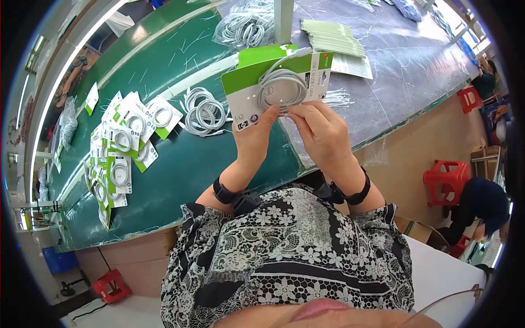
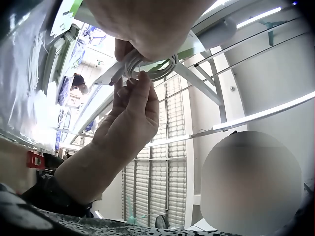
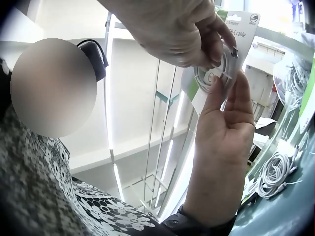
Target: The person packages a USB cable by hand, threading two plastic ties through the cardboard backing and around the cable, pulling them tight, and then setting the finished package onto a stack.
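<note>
A white and green packaging card (image 1: 240, 104), printed for a USB-C cable, is held up over the table. Against its front lies a coiled white cable (image 1: 301, 87), with one plug end standing out near the card's top. My left hand (image 1: 252, 143) grips the card and coil at the lower edge, thumb in front. From the other side my right hand (image 1: 326, 134) pinches a thin white tie (image 3: 224, 75) at the bottom of the coil. The right wrist view shows both thumbs close together there, a metal plug (image 3: 235, 52) beside the right fingers.
Carded cables (image 1: 120, 172) lie heaped on the green table (image 1: 169, 188) at left. Loose coiled cables (image 1: 203, 112) rest nearer the middle. White ties (image 1: 338, 98), a stack of cards (image 1: 333, 38) and a bag of cables (image 1: 247, 27) lie farther back, by a post (image 1: 283, 22).
</note>
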`<state>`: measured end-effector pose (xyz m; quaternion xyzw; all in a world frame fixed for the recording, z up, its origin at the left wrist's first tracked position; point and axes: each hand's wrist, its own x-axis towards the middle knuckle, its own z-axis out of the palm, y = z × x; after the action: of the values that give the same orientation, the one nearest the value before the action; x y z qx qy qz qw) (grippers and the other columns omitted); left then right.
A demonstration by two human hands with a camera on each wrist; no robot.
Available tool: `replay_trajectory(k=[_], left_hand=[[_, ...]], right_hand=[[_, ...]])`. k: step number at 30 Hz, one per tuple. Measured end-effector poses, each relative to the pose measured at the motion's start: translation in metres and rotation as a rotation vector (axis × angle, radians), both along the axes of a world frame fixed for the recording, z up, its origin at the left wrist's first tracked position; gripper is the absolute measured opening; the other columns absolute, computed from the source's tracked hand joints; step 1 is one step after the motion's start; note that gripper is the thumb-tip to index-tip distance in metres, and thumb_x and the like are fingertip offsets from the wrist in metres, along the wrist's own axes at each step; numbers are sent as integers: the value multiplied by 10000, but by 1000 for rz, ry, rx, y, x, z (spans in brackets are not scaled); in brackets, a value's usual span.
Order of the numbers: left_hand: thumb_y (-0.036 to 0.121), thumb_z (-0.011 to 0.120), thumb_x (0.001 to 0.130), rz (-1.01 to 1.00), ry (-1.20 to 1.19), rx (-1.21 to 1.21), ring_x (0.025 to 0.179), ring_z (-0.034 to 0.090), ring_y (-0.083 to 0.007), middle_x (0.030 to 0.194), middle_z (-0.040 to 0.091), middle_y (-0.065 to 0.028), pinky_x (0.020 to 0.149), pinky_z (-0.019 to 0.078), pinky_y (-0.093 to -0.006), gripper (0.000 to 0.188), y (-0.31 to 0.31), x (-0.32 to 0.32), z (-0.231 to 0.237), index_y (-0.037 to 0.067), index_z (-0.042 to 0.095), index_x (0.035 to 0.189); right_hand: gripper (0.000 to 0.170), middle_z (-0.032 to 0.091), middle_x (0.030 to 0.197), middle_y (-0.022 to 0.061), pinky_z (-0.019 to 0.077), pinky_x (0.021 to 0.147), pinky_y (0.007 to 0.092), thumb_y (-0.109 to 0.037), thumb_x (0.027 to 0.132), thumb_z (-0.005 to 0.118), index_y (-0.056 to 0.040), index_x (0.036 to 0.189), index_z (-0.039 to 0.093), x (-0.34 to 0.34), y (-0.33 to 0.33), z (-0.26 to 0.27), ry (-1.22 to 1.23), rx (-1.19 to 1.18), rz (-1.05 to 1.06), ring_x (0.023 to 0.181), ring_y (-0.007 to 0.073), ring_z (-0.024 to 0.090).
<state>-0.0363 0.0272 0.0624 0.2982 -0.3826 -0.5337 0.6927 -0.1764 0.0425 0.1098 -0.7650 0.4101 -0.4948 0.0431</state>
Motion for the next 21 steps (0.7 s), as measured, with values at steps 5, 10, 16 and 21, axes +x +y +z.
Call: replay_trajectory(k=[5,10,16,21], left_hand=[[21,687,836,21,-37,10,857,591,-104,1005,624,-38,704,489,-225,307,0,0,-1,12,574,1121],[29,692,834,32,-29,21,850,591,-102,1001,626,-39,705,490,-226,310,0,0,-5,8,575,1120],[29,689,835,23,-20,5,847,591,-100,991,628,-40,704,491,-227,300,1,1,-2,4,578,1114],[27,682,839,21,-51,5,846,591,-101,990,630,-44,704,488,-227,290,1,1,-2,-1,577,1108]], right_hand=[[139,646,821,124,503,607,332,33,757,688,-3,887,654,1,0,0,8,-7,-1,711,269,634],[137,644,816,122,502,605,333,35,758,686,-1,886,652,1,1,1,26,-24,-15,707,269,633],[143,644,813,120,500,601,331,35,756,687,0,890,650,1,2,1,13,-24,-4,706,269,632],[144,643,806,117,497,593,333,36,756,687,1,890,647,0,2,0,14,-5,-1,696,270,628]])
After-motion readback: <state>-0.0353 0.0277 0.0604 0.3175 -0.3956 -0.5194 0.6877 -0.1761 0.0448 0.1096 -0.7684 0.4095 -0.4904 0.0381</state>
